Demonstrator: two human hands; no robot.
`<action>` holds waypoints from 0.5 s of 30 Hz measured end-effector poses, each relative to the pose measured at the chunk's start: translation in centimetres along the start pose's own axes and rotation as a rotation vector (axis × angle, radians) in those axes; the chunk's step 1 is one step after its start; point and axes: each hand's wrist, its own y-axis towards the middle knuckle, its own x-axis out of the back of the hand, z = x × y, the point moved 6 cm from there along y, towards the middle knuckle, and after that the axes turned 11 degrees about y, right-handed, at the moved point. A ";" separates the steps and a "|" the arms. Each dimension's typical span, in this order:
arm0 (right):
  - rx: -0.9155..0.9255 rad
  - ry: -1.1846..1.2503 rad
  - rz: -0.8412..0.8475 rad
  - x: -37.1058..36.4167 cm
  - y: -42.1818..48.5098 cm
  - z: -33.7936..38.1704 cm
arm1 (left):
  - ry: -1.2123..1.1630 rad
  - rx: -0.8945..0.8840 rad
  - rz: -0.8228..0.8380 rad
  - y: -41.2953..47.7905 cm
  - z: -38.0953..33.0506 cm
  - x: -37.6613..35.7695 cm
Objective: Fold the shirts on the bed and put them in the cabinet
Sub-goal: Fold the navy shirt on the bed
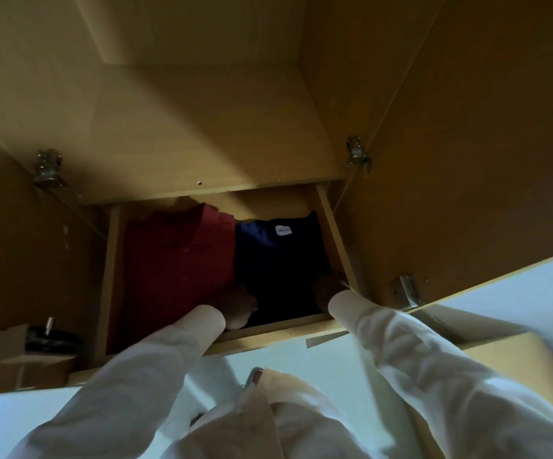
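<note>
Centrally, left hand (240, 306) and right hand (329, 289) touch navy shirt (281, 260) beside red shirt (179, 260) in drawer (334, 233); grip unclear.

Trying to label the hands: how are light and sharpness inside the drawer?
Head view: the drawer lies in deep shadow, so the left hand and right hand are dim, their grip unreadable; the blue shirt looks nearly black, the red shirt dull; the sleeves are softly blurred; the wide lens slants the cabinet walls.

Two shirts, one red shirt (175, 260) and one navy shirt (278, 256) — in one drawer (336, 233). Two hands: one left hand (240, 306), one right hand (326, 291).
</note>
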 end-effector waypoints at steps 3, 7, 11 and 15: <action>0.025 -0.089 0.088 -0.6 0.0 0.6 | -0.142 0.040 0.044 -0.5 -0.1 0.7; 0.113 0.053 0.051 0.6 -1.1 0.6 | -0.443 0.097 -0.070 -1.6 0.4 1.4; 0.156 0.360 -0.220 2.7 -5.1 -0.8 | -0.841 0.141 -0.483 -3.2 0.8 2.2; 0.184 0.716 -0.510 1.0 -12.5 -2.6 | -0.980 0.103 -0.750 -6.0 -2.8 3.3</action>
